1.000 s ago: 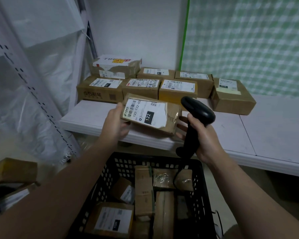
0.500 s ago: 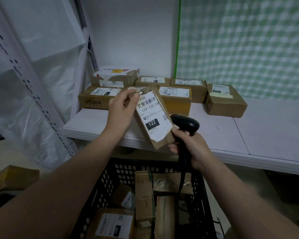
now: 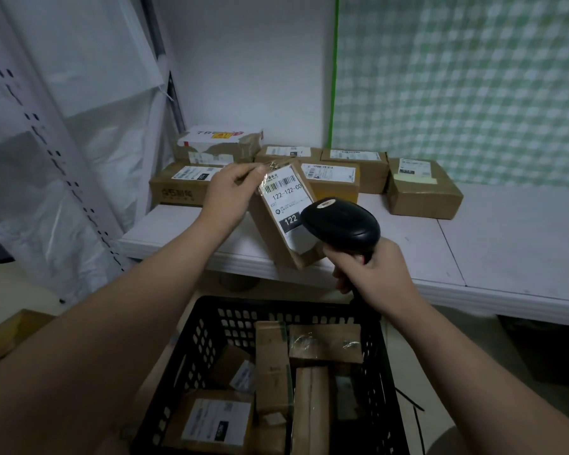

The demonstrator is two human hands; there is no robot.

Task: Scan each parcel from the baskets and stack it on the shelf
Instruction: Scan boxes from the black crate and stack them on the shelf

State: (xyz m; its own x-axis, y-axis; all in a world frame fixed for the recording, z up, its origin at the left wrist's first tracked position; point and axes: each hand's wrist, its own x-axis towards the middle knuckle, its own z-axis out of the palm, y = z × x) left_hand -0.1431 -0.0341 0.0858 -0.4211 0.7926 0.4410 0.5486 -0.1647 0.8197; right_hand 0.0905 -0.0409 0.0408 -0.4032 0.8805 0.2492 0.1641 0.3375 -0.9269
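Parcel (image 3: 278, 224) hangs tilted above the front edge of the shelf (image 3: 506, 251), pinched at its top corner by your left hand (image 3: 230, 195). Its label faces you and its long axis runs upper left to lower right. Your right hand (image 3: 372, 274) grips the scanner (image 3: 342, 221), aimed at the label. Several boxes (image 3: 421, 188) sit shelved; more wait in the basket (image 3: 211, 326).

Bare left hand (image 3: 229, 193), bare right hand (image 3: 373, 274) (forearms (image 3: 160, 284) too).

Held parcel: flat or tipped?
Tipped. The parcel slants, top corner pinched by the left hand, label facing the scanner in the right hand.
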